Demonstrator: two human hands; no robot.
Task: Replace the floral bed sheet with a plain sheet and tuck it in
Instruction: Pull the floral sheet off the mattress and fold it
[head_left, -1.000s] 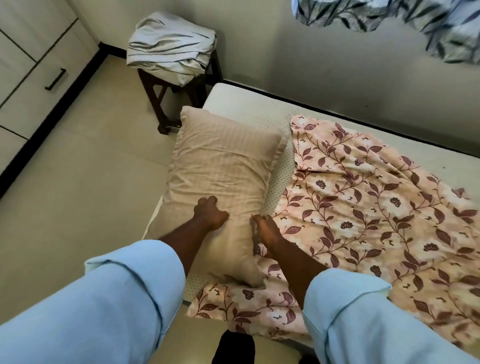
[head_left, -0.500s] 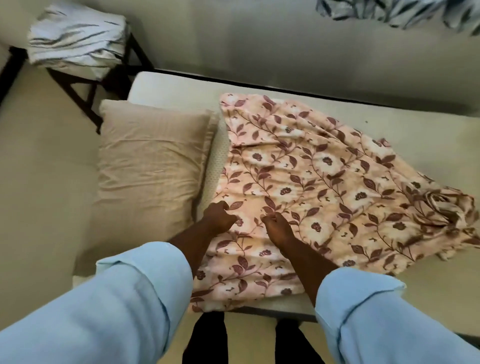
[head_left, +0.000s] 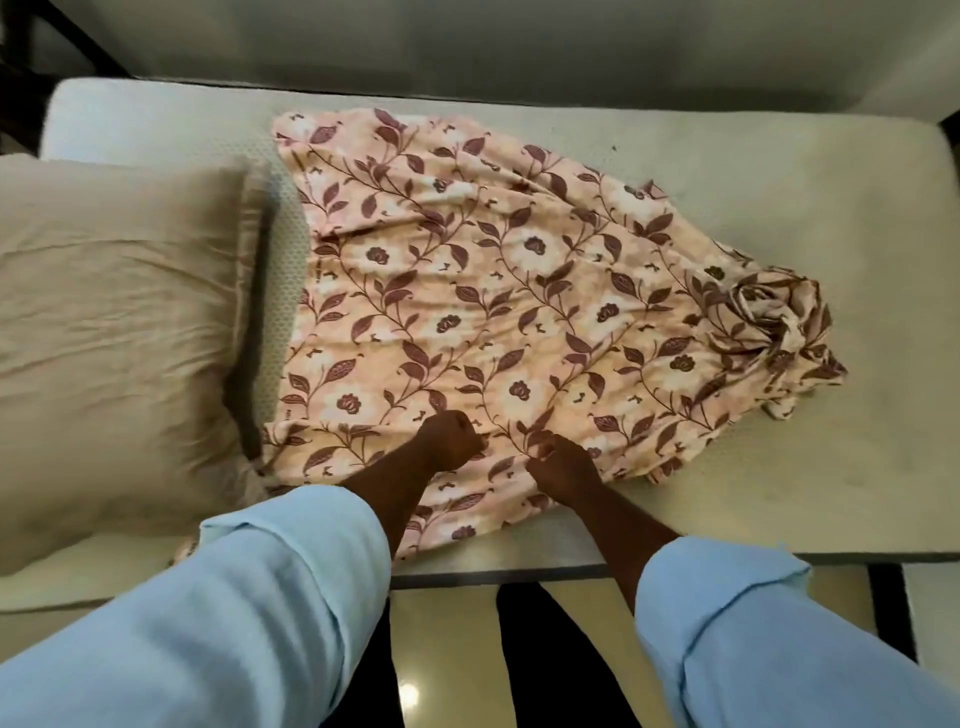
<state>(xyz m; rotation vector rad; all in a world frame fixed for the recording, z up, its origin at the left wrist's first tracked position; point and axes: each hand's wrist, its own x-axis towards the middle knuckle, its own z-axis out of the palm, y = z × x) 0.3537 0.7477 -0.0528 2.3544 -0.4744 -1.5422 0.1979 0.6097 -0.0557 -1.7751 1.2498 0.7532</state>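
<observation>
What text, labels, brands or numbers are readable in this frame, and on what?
None: no text can be read anywhere in the head view.
The floral sheet carries only a leaf-and-flower print, with no words.
The pillow, the mattress and the light blue sleeves show no label, tag, brand or number.

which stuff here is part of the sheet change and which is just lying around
Part of the job:
- floral sheet, crumpled on the bed
- left hand and right hand, both gripping the sheet near its front edge
- mattress, mostly bare

Just lying about:
- pillow, at the left end of the mattress beside the sheet
</observation>
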